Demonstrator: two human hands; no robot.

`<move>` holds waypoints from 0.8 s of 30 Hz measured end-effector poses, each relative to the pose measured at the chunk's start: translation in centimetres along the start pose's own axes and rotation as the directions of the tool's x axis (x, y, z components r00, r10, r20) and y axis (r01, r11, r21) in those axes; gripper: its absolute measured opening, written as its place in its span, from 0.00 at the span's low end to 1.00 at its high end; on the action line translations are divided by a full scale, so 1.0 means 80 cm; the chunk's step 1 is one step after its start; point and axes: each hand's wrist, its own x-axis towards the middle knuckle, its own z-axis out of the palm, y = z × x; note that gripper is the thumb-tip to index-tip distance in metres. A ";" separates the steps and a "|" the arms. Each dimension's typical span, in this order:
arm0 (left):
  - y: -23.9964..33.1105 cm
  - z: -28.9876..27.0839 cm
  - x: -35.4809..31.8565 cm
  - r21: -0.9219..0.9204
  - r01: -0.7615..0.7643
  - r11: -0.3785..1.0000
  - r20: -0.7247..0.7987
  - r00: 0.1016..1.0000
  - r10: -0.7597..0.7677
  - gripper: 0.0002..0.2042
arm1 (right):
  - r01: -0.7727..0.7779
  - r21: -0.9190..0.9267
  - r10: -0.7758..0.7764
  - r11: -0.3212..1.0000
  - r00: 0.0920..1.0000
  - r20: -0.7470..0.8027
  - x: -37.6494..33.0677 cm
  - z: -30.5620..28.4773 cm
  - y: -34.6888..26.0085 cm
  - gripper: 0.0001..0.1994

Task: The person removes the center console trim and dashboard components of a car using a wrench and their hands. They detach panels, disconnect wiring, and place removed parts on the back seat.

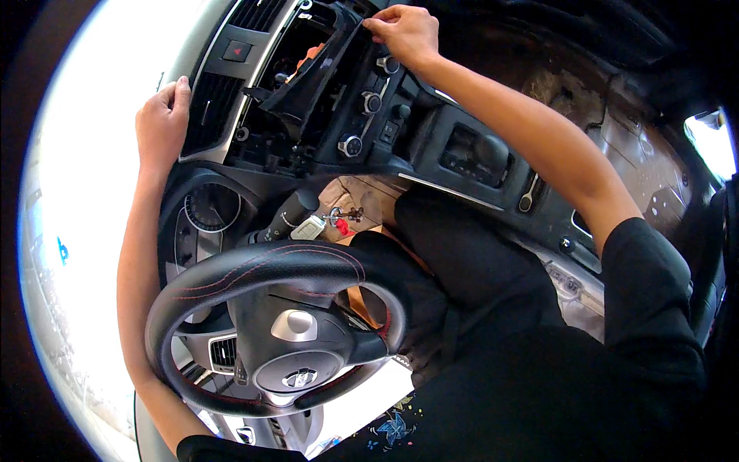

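Panel [314, 86], corner pinched by right hand [406, 35], left hand [163, 119] apart, grip unclear

A single wide fisheye, worn on the head as the left one of a side-by-side pair, looks steeply down inside a car. It hangs close above the steering wheel [277, 329] and the legs [477, 258], with the dashboard [219, 65] farther off, slanting across the upper left. Both the left hand [163, 123] and right hand [408, 35] fall within view. Edges curve toward the dark rim; glare probably hides detail at far left.
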 end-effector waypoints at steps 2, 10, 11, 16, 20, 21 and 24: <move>0.000 -0.002 0.000 0.013 0.013 1.000 0.019 1.000 -0.013 0.23 | 0.003 -0.023 -0.003 1.000 1.000 0.003 -0.003 0.002 -0.002 0.10; 0.002 0.000 0.001 0.011 0.026 1.000 0.034 0.999 -0.026 0.23 | 0.463 -0.398 -0.467 0.792 0.879 0.093 0.013 -0.010 0.020 0.09; 0.004 -0.003 0.004 0.015 0.043 0.999 0.044 0.998 -0.044 0.23 | 0.524 -0.458 -0.527 0.718 0.839 0.135 0.018 -0.012 0.023 0.09; 0.004 -0.003 -0.001 -0.008 0.026 1.000 0.019 1.000 -0.025 0.22 | 0.382 -0.359 -0.385 0.852 0.921 0.067 0.007 -0.006 0.024 0.10; 0.007 -0.005 -0.001 -0.019 0.020 1.000 0.010 1.000 -0.019 0.22 | 0.366 -0.337 -0.366 0.867 0.928 0.065 0.011 -0.011 0.019 0.10; 0.006 -0.005 0.000 -0.016 0.023 1.000 0.017 1.000 -0.022 0.22 | 0.350 -0.327 -0.355 0.878 0.934 0.046 0.011 -0.010 0.019 0.10; 0.006 -0.003 0.001 -0.027 0.007 1.000 0.002 1.000 -0.007 0.22 | 0.356 -0.298 -0.364 0.886 0.931 0.030 0.009 -0.009 0.015 0.11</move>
